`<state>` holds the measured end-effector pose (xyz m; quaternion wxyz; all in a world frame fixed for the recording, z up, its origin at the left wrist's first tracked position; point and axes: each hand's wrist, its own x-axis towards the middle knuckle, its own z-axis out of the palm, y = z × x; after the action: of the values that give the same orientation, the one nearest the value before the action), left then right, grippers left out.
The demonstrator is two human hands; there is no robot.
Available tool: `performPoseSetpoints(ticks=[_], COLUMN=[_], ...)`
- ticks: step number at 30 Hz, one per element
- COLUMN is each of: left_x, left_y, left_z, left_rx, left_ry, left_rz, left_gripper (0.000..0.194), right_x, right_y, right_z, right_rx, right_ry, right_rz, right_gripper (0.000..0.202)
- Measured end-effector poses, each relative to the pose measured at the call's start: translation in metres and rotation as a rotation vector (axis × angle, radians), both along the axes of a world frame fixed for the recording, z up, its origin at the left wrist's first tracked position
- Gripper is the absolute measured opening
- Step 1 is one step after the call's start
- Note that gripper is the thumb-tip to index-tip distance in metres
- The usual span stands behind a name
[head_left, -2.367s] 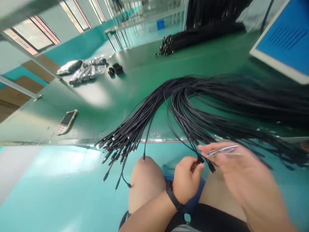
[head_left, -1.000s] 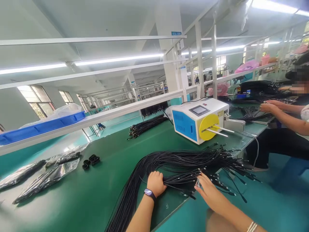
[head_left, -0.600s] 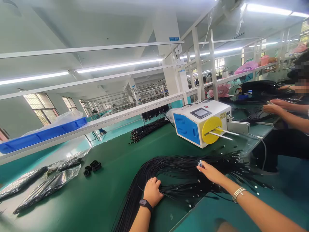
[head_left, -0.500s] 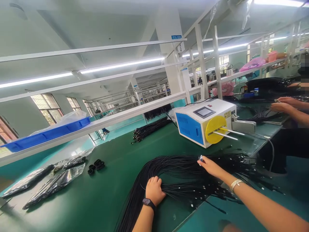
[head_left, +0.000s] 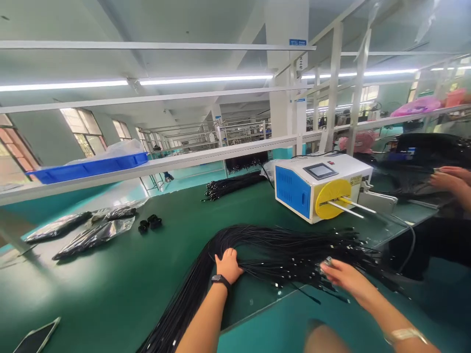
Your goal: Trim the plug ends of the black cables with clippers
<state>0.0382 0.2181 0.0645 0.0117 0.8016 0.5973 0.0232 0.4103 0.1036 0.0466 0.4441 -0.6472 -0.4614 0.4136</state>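
Both hands (head_left: 228,267) at black cables (head_left: 257,235) on a green table (head_left: 99,294)

This is a factory workshop for electrical cables. Black cables (head_left: 250,233) with small connector ends lie in bulk across a long green table (head_left: 110,289), and a second tied-looking bundle (head_left: 239,185) lies farther back. A white-and-blue benchtop machine (head_left: 294,191) with a control screen (head_left: 321,170) and yellow disc (head_left: 333,198) stands there too. A co-worker's hands (head_left: 451,177) show at the right. Overhead run fluorescent tubes (head_left: 206,80); metal racks recede down a large hall with a concrete-like pillar (head_left: 287,29) and side windows (head_left: 83,130).
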Motion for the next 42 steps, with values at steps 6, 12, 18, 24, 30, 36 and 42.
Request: performPoseSetpoints(ticks=[6,12,18,24,30,36,42], left_x=[-0.017,-0.089,-0.124,-0.111,-0.104,-0.096,-0.074], left_y=[-0.027,-0.074,-0.080,-0.057,-0.058,-0.084,-0.126], left_z=[0.013,0.031,0.038,0.049,0.054,0.056,0.036], left_rx=[-0.174,-0.134,-0.269,-0.473,-0.590,-0.732,-0.675], left_ry=[-0.016,0.039,0.010,-0.071,-0.191,-0.364,-0.409], left_rz=[-0.062,0.491,0.636,0.567,0.517,0.467,0.427], left_gripper=[0.092,0.092,0.042,0.030,0.031,0.024,0.028], right_x=[-0.041,-0.172,-0.264,-0.281,-0.299,-0.322,-0.285], right_y=[-0.053,-0.074,-0.066,-0.045,-0.048,-0.051,-0.062], right_z=[-0.007,-0.033,-0.049,-0.052,-0.054,-0.043,-0.044], right_rx=[-0.080,-0.112,-0.105,-0.285,-0.338,-0.281,-0.298], right_ry=[0.127,0.346,0.544,0.696,0.891,1.040,1.019], right_rz=[-0.010,0.379,0.615,0.692,0.699,0.722,0.764], right_gripper=[0.049,0.044,0.036,0.025,0.026,0.031,0.026])
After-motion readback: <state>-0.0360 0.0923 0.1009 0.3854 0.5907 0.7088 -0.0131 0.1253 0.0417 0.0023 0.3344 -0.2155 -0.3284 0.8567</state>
